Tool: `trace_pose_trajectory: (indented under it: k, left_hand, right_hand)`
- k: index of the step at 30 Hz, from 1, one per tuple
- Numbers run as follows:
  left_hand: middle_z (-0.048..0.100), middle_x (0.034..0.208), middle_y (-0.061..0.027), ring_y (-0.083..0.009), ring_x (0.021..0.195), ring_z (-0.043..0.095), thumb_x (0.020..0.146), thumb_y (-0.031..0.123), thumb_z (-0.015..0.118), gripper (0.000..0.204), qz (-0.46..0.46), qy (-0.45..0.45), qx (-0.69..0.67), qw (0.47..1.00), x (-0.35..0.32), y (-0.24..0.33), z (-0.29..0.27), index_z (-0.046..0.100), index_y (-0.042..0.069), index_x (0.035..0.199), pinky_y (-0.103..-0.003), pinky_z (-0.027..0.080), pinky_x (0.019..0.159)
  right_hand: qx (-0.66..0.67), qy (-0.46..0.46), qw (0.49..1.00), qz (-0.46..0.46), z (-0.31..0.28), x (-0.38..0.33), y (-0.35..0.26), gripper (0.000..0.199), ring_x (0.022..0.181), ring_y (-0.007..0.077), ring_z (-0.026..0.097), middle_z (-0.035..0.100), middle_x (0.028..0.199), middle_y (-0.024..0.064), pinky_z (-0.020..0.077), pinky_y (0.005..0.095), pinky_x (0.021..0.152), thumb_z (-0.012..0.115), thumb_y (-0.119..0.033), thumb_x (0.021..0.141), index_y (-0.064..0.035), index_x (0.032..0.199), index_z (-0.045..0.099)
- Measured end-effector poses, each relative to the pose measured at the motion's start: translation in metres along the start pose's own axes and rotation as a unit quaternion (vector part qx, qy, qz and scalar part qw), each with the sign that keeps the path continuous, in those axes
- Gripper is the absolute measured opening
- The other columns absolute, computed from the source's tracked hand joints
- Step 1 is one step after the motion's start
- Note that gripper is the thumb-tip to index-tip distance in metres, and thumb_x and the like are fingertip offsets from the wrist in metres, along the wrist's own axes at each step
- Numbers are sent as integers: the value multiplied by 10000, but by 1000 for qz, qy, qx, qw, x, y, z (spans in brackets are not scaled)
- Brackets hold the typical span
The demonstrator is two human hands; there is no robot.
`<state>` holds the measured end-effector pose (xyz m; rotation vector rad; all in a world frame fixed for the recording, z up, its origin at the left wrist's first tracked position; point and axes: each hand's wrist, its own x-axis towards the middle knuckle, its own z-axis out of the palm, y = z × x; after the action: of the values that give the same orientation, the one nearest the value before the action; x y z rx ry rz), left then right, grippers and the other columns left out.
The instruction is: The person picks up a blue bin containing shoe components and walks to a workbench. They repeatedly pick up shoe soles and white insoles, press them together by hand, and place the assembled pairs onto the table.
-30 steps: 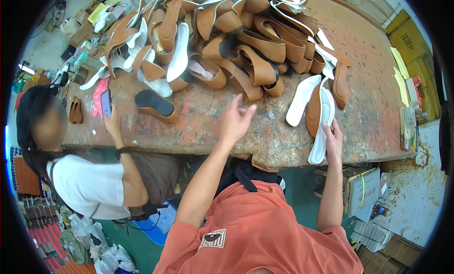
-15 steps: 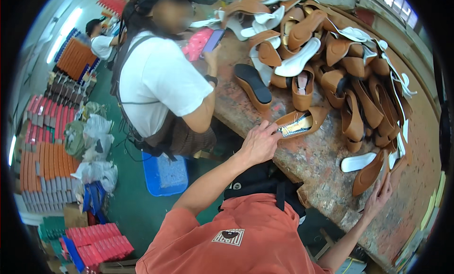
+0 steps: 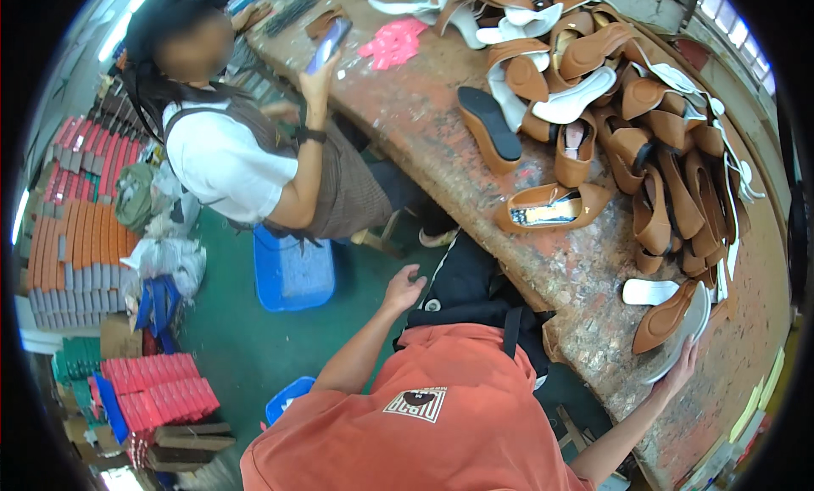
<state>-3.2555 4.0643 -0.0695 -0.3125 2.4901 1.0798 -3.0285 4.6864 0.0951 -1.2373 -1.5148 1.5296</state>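
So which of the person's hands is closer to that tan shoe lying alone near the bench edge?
Left. The left hand hangs off the bench, below-left of the tan shoe; the right hand is farther, on soles at the lower right.

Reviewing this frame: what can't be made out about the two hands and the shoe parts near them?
Head view only:
- Right hand: the fingers touch a pale insole at the workbench edge; whether they grip it cannot be told, fisheye-bent near the rim.
- Left hand: open in mid-air, palm side hidden.
- Tan shoe pile: pieces overlap, count unreadable.
- Co-worker's phone: screen too small.
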Motion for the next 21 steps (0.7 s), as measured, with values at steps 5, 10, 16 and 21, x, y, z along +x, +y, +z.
trace_pose_trajectory:
  k: [5, 10, 16, 21]
  left_hand:
    - [754, 1321, -178, -283, 1165, 743, 1010, 340, 709, 542, -214, -119, -170, 955, -23, -152, 52, 662, 0, 1429, -395, 580, 1005]
    - [758, 1309, -124, -232, 1116, 734, 1044, 341, 674, 450, -224, -260, -339, 876, -21, -166, 78, 716, 37, 1373, -391, 598, 974]
    - [747, 1233, -105, -211, 1045, 722, 1055, 351, 666, 394, -256, -334, -220, 880, 7, -161, 103, 713, 49, 1303, -365, 588, 908]
    - [737, 1169, -89, -193, 986, 712, 1064, 360, 660, 354, -348, -333, -172, 859, -13, -162, 95, 709, 60, 1246, -343, 579, 853]
  right_hand:
    - [-147, 10, 975, -164, -3, 7, -2, 840, 1396, 277, 558, 523, 1608, 150, 458, 413, 1172, 869, -187, 945, -44, 1648, 433]
    - [-269, 84, 950, -138, 1, 20, 2, 896, 1359, 305, 599, 541, 1565, 200, 505, 445, 1147, 875, -240, 943, -58, 1669, 381]
    - [-102, -19, 990, 92, -19, 16, -10, 761, 1235, 360, 703, 613, 1486, 249, 582, 513, 1069, 758, -227, 1033, 30, 1631, 363]
    - [-68, -25, 979, 190, 1, 4, -48, 644, 1260, 404, 699, 622, 1477, 286, 692, 419, 802, 608, -282, 1101, 48, 1595, 361]
